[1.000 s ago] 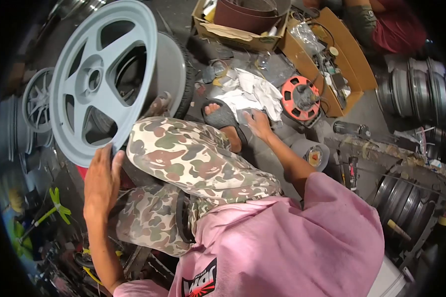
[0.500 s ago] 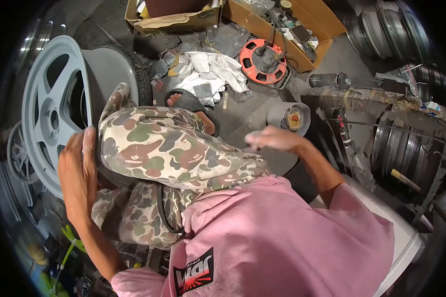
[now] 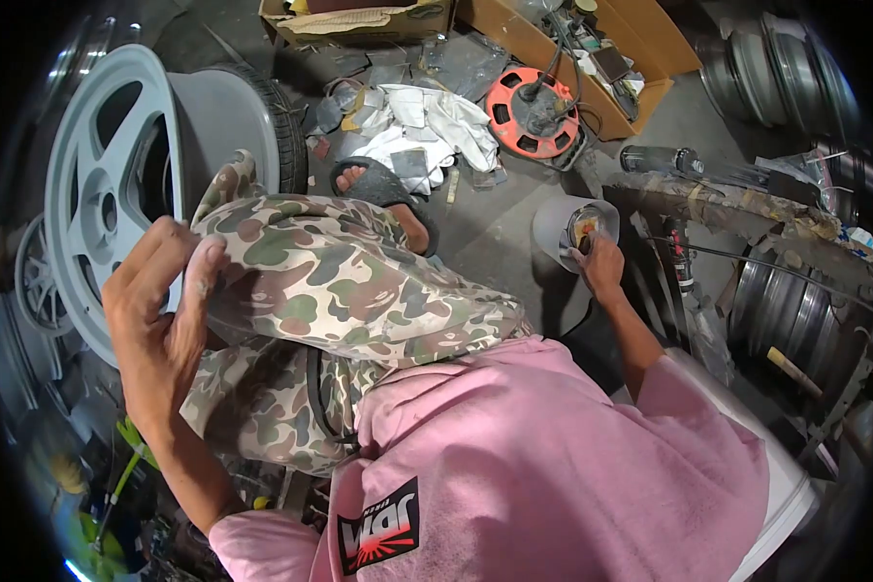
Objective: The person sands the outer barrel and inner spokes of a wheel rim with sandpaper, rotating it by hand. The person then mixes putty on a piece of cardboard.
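Observation:
My left hand [image 3: 160, 301] is closed in front of a grey five-spoke wheel rim [image 3: 107, 155], its fingers curled and its thumb pointing up. Its fingertips are hidden, so I cannot see what they hold. To the right, my right hand [image 3: 603, 267] reaches to a small round tin [image 3: 586, 219] with yellowish and reddish stuff in it. The tin sits in the top of a pale grey cylindrical container [image 3: 550, 236]. The right fingers are bent together at the tin's near edge; what they grip cannot be made out.
A tire [image 3: 286, 136] stands behind the rim. White cloth [image 3: 446, 121] and scraps lie on the floor near a sandaled foot [image 3: 383, 194]. Beyond are an orange cable reel [image 3: 514, 107] and cardboard boxes [image 3: 655, 48]. More rims [image 3: 786, 301] stand at the right.
My right hand has moved from above my knee right to the tin. My left fingers have curled, with the thumb now raised. The view has shifted slightly.

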`<state>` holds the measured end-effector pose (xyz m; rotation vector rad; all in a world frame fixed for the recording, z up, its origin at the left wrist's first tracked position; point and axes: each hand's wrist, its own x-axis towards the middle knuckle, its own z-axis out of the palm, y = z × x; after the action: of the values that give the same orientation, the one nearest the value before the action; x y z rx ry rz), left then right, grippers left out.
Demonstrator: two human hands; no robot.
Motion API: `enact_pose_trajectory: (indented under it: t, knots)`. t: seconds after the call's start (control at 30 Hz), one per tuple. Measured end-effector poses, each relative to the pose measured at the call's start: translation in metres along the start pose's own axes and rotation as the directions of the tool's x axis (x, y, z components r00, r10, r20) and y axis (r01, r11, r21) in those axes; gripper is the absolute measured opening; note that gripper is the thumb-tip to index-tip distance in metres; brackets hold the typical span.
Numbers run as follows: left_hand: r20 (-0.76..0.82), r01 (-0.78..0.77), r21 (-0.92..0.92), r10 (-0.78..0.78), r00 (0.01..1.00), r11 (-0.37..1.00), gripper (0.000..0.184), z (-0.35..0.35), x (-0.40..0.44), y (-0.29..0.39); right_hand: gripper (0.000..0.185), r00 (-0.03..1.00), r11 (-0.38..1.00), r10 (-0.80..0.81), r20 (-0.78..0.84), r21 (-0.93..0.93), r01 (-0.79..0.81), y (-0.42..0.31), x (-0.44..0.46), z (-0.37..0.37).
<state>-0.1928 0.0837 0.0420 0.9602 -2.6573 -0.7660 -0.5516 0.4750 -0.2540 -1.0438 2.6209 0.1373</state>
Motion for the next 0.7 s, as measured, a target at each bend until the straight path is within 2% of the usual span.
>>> enact_pose_trajectory:
  t: [0.17, 0.23, 0.33, 0.47, 0.53, 0.67, 0.7]
  knots:
    - [-0.006, -0.063, 0.005, 0.063, 0.998, 0.998, 0.015, 0.009, 0.007, 0.009, 0.031, 0.998, 0.998, -0.067, 0.009, 0.016, 0.067, 0.015, -0.003, 0.012]
    - [-0.013, -0.089, -0.001, 0.089, 0.996, 0.996, 0.014, 0.014, 0.009, 0.012, 0.029, 0.993, 0.979, -0.111, -0.035, 0.165, 0.115, 0.02, -0.005, 0.014]
    - [0.015, -0.068, 0.002, 0.068, 0.998, 0.998, 0.014, 0.021, 0.012, 0.019, 0.028, 0.984, 0.97, -0.145, -0.106, 0.182, 0.163, 0.021, -0.008, 0.012]
    - [0.017, -0.085, -0.011, 0.085, 0.996, 0.996, 0.015, 0.025, 0.015, 0.025, 0.025, 0.98, 0.967, -0.159, -0.121, 0.18, 0.179, 0.021, -0.009, 0.018]
    - [-0.004, -0.11, -0.033, 0.11, 0.994, 0.993, 0.017, 0.027, 0.015, 0.025, 0.022, 0.953, 0.958, -0.246, -0.18, 0.106, 0.267, 0.02, -0.011, 0.019]
    - [-0.019, -0.114, -0.078, 0.113, 0.993, 0.99, 0.018, 0.04, 0.018, 0.024, 0.02, 0.953, 0.957, -0.275, -0.128, 0.062, 0.284, 0.015, -0.012, 0.005]
    - [-0.028, -0.124, -0.091, 0.122, 0.992, 0.988, 0.018, 0.044, 0.02, 0.025, 0.02, 0.942, 0.951, -0.279, -0.189, 0.084, 0.298, 0.011, -0.011, 0.0]
